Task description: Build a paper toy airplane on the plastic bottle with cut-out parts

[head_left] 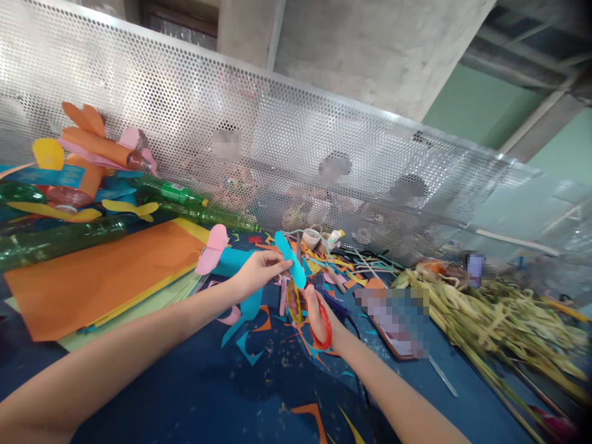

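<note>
Cutting in progress, table centre: the left hand [259, 271] pinches a blue paper strip [290, 259], its ends already rounded; the right hand [319, 311], closed through the handles of the scissors [309, 308], trims it (blade position unclear). Scraps [259, 320] lie beneath; orange paper sheets [102, 277] left, dried leaves [499, 314] right.

Even bright daylight, soft shadows, strong wide-angle bending at edges, slight blur, several pixelated patches
</note>
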The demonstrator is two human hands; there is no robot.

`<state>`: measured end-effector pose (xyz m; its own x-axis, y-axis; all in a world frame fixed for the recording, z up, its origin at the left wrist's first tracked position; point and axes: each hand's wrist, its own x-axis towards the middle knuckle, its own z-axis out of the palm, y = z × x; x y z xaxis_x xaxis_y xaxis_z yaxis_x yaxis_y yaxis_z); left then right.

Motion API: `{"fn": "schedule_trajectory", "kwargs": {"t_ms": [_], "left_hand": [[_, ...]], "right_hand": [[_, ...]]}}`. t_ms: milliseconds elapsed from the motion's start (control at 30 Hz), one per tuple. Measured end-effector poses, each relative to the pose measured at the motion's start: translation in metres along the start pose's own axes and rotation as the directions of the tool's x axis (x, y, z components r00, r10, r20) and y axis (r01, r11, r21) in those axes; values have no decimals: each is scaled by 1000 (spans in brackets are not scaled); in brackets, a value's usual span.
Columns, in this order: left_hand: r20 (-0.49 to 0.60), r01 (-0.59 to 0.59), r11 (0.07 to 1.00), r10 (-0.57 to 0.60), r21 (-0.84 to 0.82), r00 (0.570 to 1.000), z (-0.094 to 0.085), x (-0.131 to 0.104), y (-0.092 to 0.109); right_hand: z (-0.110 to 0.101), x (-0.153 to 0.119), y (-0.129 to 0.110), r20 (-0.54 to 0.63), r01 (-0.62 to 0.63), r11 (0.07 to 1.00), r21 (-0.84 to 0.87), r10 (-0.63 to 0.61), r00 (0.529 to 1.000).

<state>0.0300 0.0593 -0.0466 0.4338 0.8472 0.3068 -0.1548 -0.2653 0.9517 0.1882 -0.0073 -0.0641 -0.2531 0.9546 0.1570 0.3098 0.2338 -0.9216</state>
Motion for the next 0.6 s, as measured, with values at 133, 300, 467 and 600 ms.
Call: {"fn": "schedule_trajectory", "kwargs": {"t_ms": [133,300,467,600], "left_hand": [[-7,-11,1000,12,14,1000,1,0,-1],[-24,-12,1000,12,28,1000,1,-1,-1],[-26,-4,1000,4,13,1000,0,-1,0],[-22,8,1000,-8,-7,1000,0,-1,1]], "right_hand": [[2,-2,-5,-25,-44,999,16,45,999],[5,-4,-12,-73,-88,995,47,92,993],[8,-4,-15,-106,-89,992,89,98,989],[7,-4,-4,-106,-125,985,117,138,985]]}}
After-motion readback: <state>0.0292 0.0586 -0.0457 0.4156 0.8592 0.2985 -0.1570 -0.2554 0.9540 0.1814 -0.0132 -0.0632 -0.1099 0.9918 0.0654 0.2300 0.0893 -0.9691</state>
